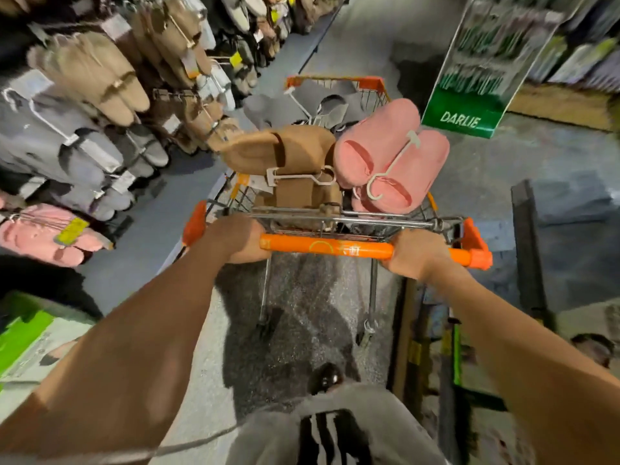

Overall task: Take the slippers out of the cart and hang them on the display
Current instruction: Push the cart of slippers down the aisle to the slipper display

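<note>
A wire shopping cart (372, 90) with an orange handle bar (327, 249) stands in front of me in a shop aisle. It is piled with slippers on white plastic hangers: a pink pair (391, 156) on top at the right, brown pairs (295, 152) at the left, grey ones (312, 102) at the far end. My left hand (236, 238) grips the left part of the handle bar. My right hand (419, 251) grips its right part. The slipper display (100, 105) runs along the left, hung full with beige, grey, brown and pink pairs.
A green standing sign reading DARLIE (469, 82) stands on the floor right of the cart's far end. Boxes and a dark upright panel (526, 246) crowd the right side. Green packaging (23, 333) lies at the lower left. The aisle runs on beyond the cart.
</note>
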`<action>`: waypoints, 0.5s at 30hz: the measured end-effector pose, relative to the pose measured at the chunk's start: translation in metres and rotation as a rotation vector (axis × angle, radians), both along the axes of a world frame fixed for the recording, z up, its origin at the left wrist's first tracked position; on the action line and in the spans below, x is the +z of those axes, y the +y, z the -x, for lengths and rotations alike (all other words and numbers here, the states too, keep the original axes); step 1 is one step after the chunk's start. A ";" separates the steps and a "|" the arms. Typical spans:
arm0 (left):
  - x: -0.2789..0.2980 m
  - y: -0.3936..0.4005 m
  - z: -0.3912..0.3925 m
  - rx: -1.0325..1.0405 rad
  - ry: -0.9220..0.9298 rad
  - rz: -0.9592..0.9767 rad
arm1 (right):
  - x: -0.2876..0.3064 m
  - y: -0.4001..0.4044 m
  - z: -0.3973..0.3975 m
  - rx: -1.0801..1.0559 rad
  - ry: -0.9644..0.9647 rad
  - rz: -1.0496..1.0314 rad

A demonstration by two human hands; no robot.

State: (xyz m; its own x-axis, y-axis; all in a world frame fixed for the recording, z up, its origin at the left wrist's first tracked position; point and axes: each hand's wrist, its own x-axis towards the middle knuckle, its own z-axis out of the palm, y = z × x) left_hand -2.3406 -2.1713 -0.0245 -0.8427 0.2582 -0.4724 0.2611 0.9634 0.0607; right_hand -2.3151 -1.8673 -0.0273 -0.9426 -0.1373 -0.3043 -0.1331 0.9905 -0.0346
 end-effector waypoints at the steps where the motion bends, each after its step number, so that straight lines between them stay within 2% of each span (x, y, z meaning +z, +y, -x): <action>1: 0.001 0.006 0.018 0.004 0.002 -0.014 | -0.001 0.005 0.015 -0.013 -0.006 -0.003; 9: -0.003 0.052 0.163 -0.174 0.060 0.000 | 0.000 0.047 0.128 -0.117 -0.083 -0.069; 15: -0.004 0.083 0.275 -0.259 0.021 -0.067 | 0.001 0.066 0.207 -0.296 -0.111 -0.029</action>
State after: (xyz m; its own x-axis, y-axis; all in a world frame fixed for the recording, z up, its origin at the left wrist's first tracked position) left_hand -2.6158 -2.0884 -0.0283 -0.7540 0.4962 -0.4304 0.4999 0.8585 0.1139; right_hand -2.5225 -1.8009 -0.0265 -0.9012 0.1485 -0.4071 0.1643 0.9864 -0.0037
